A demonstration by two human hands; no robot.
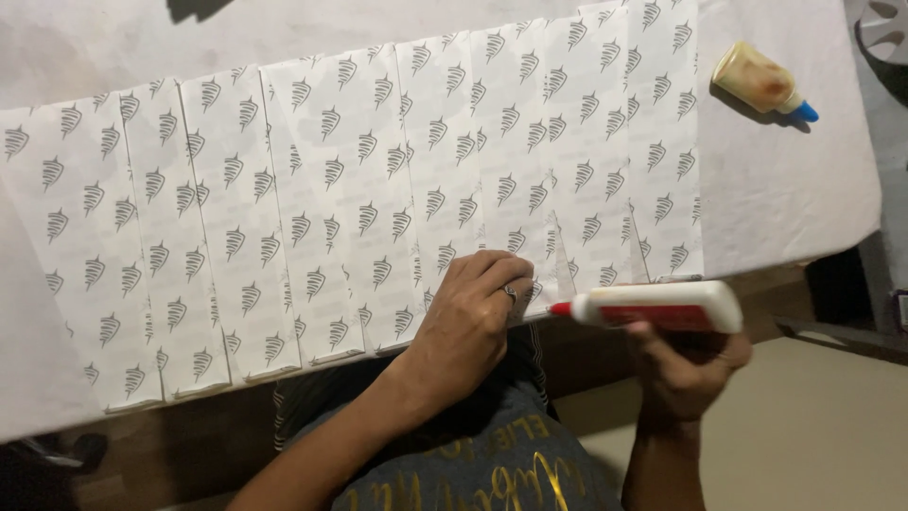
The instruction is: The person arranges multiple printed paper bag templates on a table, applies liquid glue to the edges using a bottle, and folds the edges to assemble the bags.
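Observation:
A long row of overlapping white paper sheets [359, 189] printed with grey leaf-like marks lies across the table. My left hand [473, 317], a ring on one finger, presses with curled fingers on the near edge of the sheets. My right hand [686, 364] holds a white glue bottle [662, 306] with a red tip sideways, its tip pointing left at the sheets' near edge, close to my left hand.
A second glue bottle [761, 83], yellowish with a blue cap, lies on the white table cover [794, 189] at the far right. The table's wooden front edge [189, 435] runs below the sheets. A beige floor shows at the lower right.

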